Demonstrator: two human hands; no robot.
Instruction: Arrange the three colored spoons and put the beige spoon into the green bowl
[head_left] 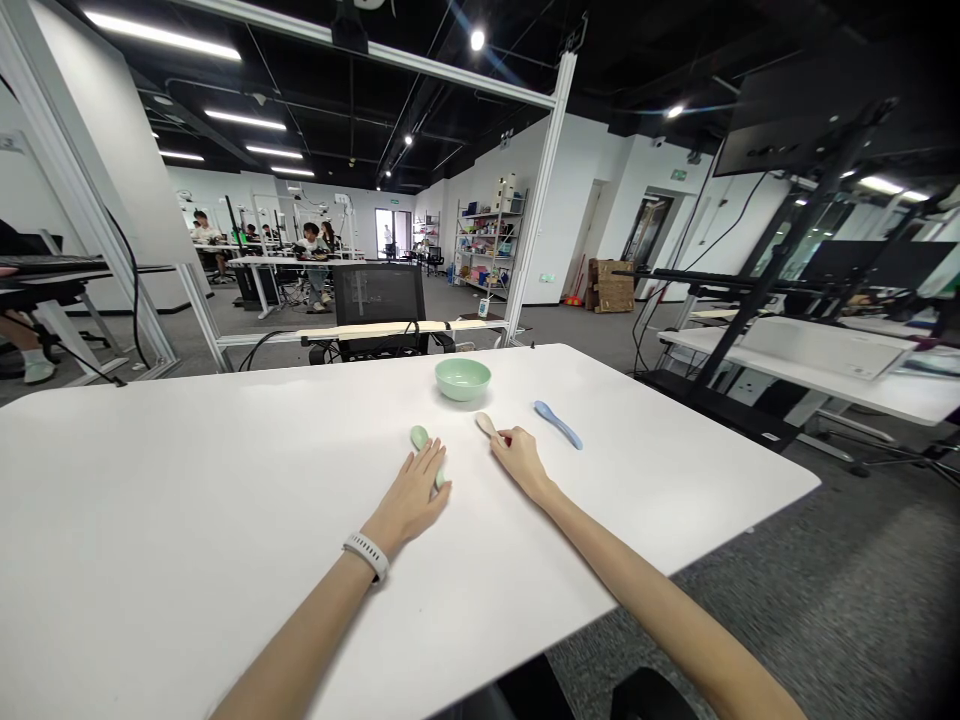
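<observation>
Right hand (521,462) is pinching a pale wooden-looking spoon (486,425), fingers closed narrowly on it, its bowl pointing forward and left. Left hand (409,497) is resting over a mint-green spoon (418,437), fingers spread; one end is showing just past the fingertips, the rest partly hidden, grip undeterminable. A blue spoon (559,425) is lying just right of the right hand, long axis running diagonally. A mint-green bowl (463,380) is sitting ahead of both hands on the white table (225,520).

White table (187,500), green bowl (463,379), blue spoon (558,424)
</observation>
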